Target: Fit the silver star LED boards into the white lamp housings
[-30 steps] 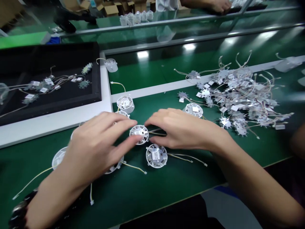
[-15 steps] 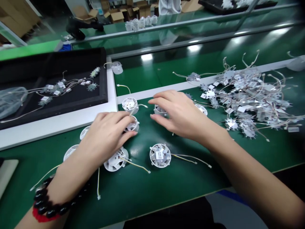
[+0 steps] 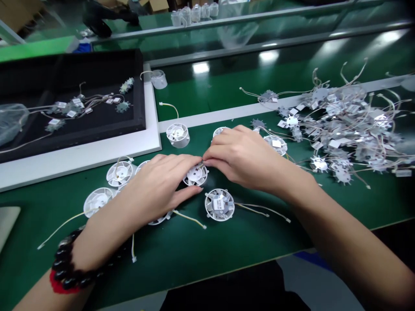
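Well right of the white round housing (image 3: 196,175), a tangled pile of LED boards (image 3: 343,134) obstructs; passage runs below it, over green mat (image 3: 253,255).

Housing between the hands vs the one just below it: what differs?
The white plastic housing sits under the fingers of the left hand and right hand; the lower housing is untouched. The lower housing's twin leads trail right across the green mat; the upper one's leads are hard to make out. Both are round, slotted and lie flat.

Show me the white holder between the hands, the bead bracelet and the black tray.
White holder (image 3: 196,175), head view, on its hub.
Bead bracelet (image 3: 60,264), head view, on a black bead.
Black tray (image 3: 140,86), head view, on its right frame.
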`<state>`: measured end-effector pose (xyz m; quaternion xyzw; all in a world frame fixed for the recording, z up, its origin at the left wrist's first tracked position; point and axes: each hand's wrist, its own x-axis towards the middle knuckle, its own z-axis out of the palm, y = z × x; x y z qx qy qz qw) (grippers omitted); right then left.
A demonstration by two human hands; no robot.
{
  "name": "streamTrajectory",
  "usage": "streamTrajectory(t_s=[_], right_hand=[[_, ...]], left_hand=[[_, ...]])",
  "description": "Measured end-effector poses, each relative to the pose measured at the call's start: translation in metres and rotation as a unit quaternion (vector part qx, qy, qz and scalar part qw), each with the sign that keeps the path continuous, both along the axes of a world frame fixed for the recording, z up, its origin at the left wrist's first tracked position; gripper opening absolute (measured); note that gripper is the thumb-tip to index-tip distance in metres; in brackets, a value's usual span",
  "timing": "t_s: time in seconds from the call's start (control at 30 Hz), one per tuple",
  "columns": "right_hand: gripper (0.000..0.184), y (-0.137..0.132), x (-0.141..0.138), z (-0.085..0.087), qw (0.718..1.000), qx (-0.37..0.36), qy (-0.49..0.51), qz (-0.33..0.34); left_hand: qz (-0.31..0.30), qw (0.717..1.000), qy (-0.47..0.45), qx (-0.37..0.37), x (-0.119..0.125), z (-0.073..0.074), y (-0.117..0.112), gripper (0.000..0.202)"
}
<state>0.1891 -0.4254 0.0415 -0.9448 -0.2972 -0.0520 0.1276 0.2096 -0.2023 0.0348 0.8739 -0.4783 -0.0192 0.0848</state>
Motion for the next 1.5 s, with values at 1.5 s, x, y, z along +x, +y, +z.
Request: streamTrajectory(t_s=[1.5], right_hand=[[0.012, -0.005, -0.014, 0.026, 0.908, 0.367, 0.201, -0.023]], left_hand=[[0.121, 0.852, 0.370, -0.350, -0.015, 0.016, -0.001, 0.078]])
